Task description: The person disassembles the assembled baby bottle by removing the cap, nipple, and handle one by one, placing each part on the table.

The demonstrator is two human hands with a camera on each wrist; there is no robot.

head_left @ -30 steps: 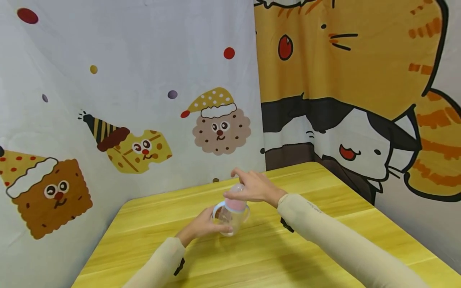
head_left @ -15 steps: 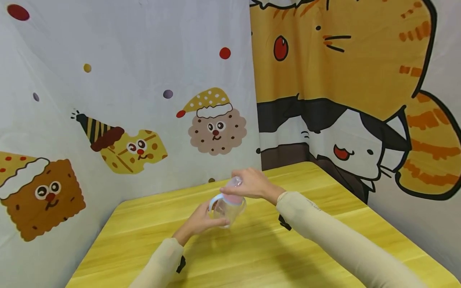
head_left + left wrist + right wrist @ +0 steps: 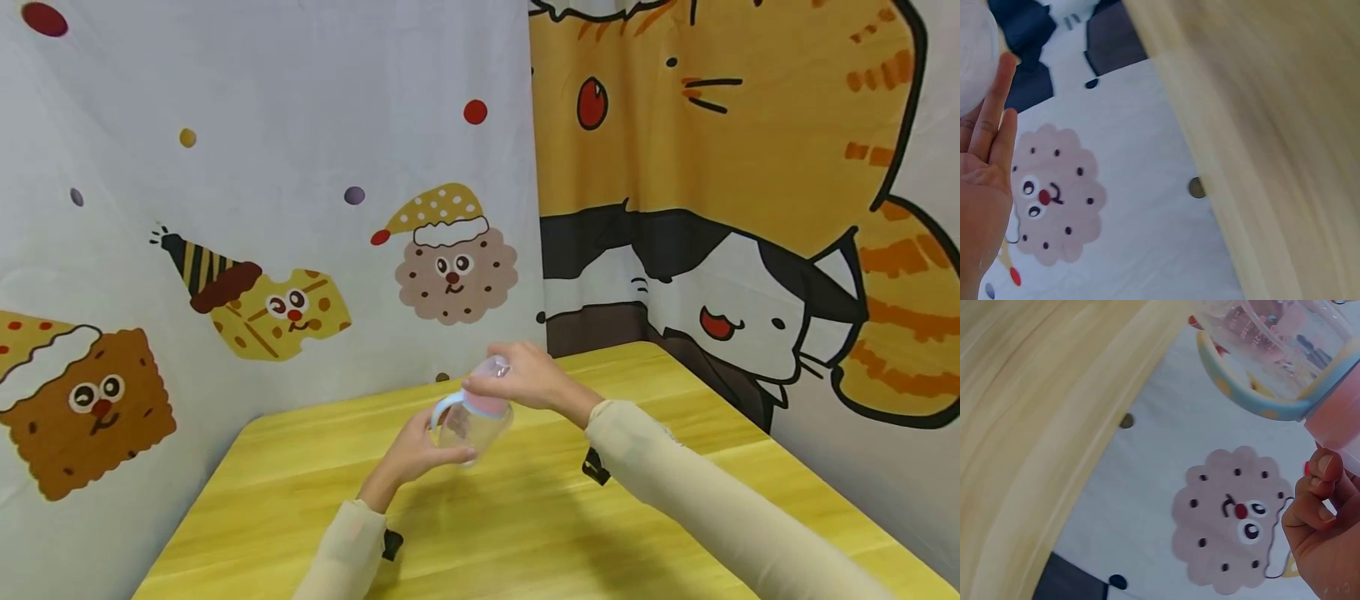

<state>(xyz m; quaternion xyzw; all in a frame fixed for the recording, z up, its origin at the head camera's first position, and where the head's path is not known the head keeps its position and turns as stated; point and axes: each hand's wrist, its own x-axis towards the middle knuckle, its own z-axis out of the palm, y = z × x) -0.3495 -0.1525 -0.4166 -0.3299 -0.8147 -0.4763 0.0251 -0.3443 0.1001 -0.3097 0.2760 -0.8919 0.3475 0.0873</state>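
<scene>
Between both hands [image 3: 414, 451] [image 3: 531, 379], tilted clear bottle [image 3: 469, 427]

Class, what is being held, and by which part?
A bottle: the left hand grips its lower body, the right hand its top.

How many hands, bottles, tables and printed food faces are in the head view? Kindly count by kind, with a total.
Hands (left hand, right hand): 2
Baby bottle: 1
Table: 1
Printed food faces (biscuit, cheese, cookie): 3
Total: 7
</scene>
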